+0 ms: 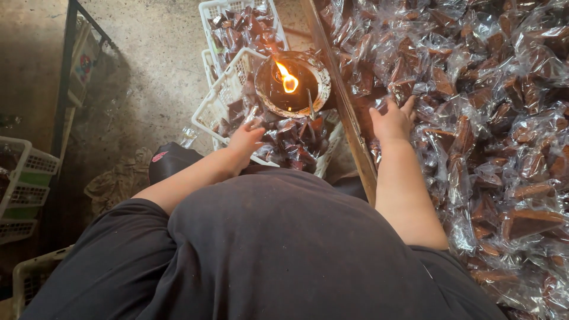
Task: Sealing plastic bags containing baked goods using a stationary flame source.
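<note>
Heap of clear packets [486,118], brown wedge in each, fills the right side behind a wooden edge [347,112] running near to far; wedges point every way. White baskets [228,89] left of the edge hold more packets. Oil lamp [293,83], lit, sits between baskets and heap. Right hand [392,121] lies flat on the heap, fingers spread, gripping nothing. Left hand [244,142] rests loosely curled on basket packets; hold unclear. Bare floor [142,77] at left.

Clear plastic packets of brown wedge-shaped pieces [474,118] cover the surface at right — heaped, overlapping. More such packets [296,139] fill the white plastic basket [222,101] at centre; another basketful [243,26] stands behind — same clear wrap, dark contents.
</note>
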